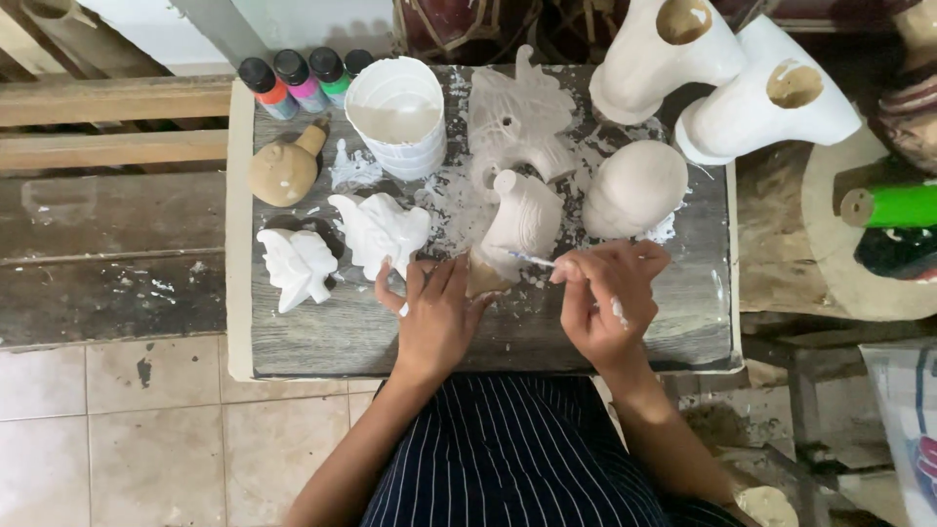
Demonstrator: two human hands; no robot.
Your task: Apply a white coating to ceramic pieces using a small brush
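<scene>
Dark blue striped cloth (508, 459) covers the person's lap at the bottom of the view. Just above it, two bare arms reach up to a small grey wooden table splashed with white paint (332, 337).

The left hand (436, 310) is curled around the bare brown bottom of a small carved wooden figure, painted white on top (515, 229), and holds it steady on the table. The right hand (605, 298) is pinched shut on a thin paintbrush (532, 259). The brush tip touches the figure low on its side, near the spot where white paint meets brown wood.

To the left of the hands lie two white painted carved wooden pieces (337, 244), side by side. Behind them sits a round brown unpainted wooden figure (285, 171). A white ribbed plastic cup with white paint inside (395, 115) stands at the back of the table. Next to it are small paint bottles with black caps (298, 80), orange, pink and green.

A round pale wooden egg shape (634, 187) rests just right of the figure. Two big white painted wooden shapes with holes on top (727, 73) stand at the back right corner. A green wooden tube (893, 205) lies far off to the right.
</scene>
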